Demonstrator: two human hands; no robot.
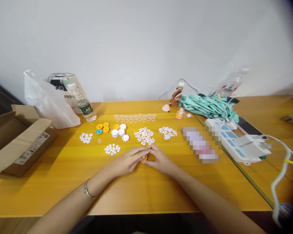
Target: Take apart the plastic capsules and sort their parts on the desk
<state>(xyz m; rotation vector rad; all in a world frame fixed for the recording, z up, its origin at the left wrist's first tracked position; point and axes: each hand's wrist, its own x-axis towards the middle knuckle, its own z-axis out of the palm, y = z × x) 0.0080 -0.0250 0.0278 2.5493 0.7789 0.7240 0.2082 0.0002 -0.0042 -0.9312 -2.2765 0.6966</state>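
Note:
Near the middle of the table, my left hand (pixel 131 160) and my right hand (pixel 161 161) meet with their fingers around a small orange round plastic piece (pixel 144 158). Fingers cover most of it. Just beyond them lie a pile of white openwork plastic pieces (pixel 144 135) and a second such pile (pixel 167 133). To the left are small white caps (pixel 112 149), more white pieces (pixel 86 137), orange discs (pixel 105 129), a teal disc (pixel 99 131) and white discs (pixel 125 138). Clear little cups (pixel 135 118) stand in rows behind.
An open cardboard box (pixel 34 148), a white plastic bag (pixel 47 104) and a water bottle (pixel 86 107) stand left. At right are a brown drink bottle (pixel 176 95), folded teal fabric (pixel 205 105), a blurred-out flat object (pixel 200 146) and a power strip (pixel 228 143) with cables.

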